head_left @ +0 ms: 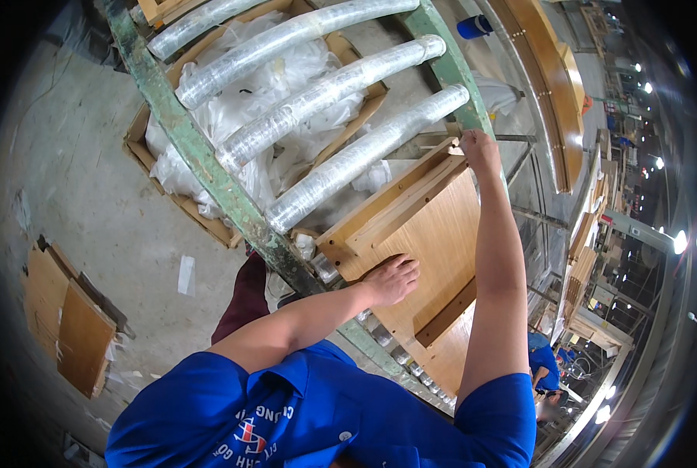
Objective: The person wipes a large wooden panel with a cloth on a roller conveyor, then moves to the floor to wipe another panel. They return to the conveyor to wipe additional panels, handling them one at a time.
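Observation:
A light wooden furniture panel (444, 222) with rails along its edges lies across a roller conveyor in front of me. My left hand (393, 279) rests on the panel's face, fingers stretched out and slightly bent, holding nothing. At the far right end of the long edge rail (395, 191), my right hand (481, 150) has its fingers curled closed by the corner. Whatever may be between those fingers is hidden. A shorter, darker wooden strip (447, 313) sits on the panel nearer my body, between my two arms.
Plastic-wrapped rollers (368, 156) span the conveyor's green metal frame (200, 160). Beneath is a cardboard box (136, 140) of clear plastic film. Wooden boards (79, 335) lie on the floor at left. Long panels (547, 93) stand at far right; another person (546, 366) works at right.

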